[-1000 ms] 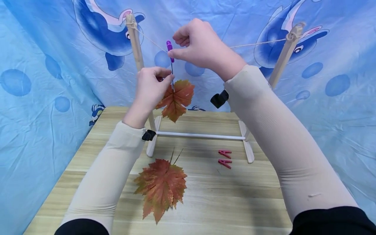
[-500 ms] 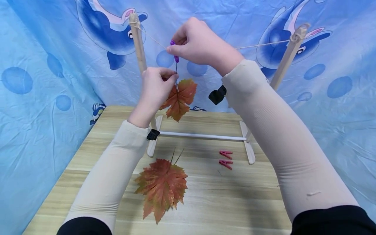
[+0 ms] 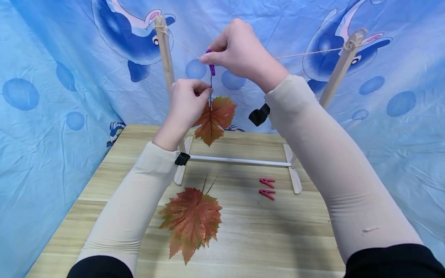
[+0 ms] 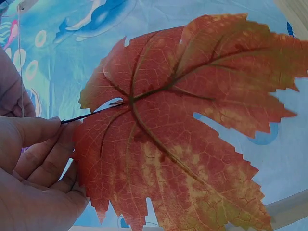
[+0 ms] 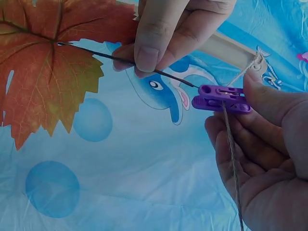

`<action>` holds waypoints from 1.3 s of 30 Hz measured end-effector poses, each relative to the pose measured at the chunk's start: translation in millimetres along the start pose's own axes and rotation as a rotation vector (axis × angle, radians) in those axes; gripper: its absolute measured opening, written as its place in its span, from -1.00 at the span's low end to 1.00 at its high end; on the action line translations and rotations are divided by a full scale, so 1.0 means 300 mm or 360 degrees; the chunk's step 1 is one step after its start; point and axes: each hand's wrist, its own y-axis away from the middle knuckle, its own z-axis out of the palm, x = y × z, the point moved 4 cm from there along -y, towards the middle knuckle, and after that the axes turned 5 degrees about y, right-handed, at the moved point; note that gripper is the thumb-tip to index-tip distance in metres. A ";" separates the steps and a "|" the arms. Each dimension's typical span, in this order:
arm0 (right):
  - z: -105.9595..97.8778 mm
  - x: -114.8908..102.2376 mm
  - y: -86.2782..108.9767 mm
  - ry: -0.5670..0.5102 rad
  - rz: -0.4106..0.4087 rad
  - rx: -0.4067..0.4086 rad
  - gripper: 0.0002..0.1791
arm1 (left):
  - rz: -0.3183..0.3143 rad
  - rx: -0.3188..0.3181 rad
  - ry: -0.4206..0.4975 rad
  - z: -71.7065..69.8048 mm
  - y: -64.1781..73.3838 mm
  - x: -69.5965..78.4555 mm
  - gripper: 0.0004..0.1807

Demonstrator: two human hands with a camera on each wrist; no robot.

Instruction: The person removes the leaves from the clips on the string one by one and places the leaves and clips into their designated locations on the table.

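My left hand (image 3: 189, 100) pinches the dark stem of an orange-red maple leaf (image 3: 217, 117) between thumb and fingers. In the left wrist view the leaf (image 4: 168, 120) spreads broadly beyond the fingertips. Above it, my right hand (image 3: 240, 52) holds a purple clothespin (image 3: 212, 69) by thumb and fingers. The right wrist view shows the clothespin (image 5: 221, 98) across the string (image 5: 233, 154), the stem's tip at its nose and my right thumb at its other end. That string (image 3: 184, 47) runs between two wooden posts and dips toward the clothespin.
More maple leaves (image 3: 194, 220) lie overlapped on the wooden table (image 3: 264, 239). Two red clothespins (image 3: 267, 194) lie right of them. The rack's left post (image 3: 165, 54) and right post (image 3: 337, 73) stand behind, joined low by a white rod (image 3: 240, 160). A blue dolphin-print curtain (image 3: 28, 154) surrounds the table.
My right fingers have closed in on the purple clothespin, where earlier the thumb touched it and the fingers stood away. The clothespin and hanging leaf have shifted slightly right.
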 end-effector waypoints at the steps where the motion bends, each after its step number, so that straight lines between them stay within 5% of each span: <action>1: 0.000 0.003 0.001 -0.0013 0.0017 0.0013 -0.67 | -0.0001 -0.0007 -0.0004 0.001 0.000 0.001 -0.83; 17: -0.085 0.037 0.039 -0.0403 0.0240 0.0362 -0.66 | -0.0082 -0.0157 0.0026 0.022 0.042 0.003 -0.85; 28: -0.161 0.027 0.081 -0.0601 0.0159 0.0579 -0.72 | -0.0103 -0.0236 0.0029 0.016 0.073 -0.003 -0.87; 39: -0.174 0.005 0.197 -0.0484 0.0075 0.0684 -0.74 | -0.0232 -0.0420 0.0098 -0.003 0.135 -0.007 -0.87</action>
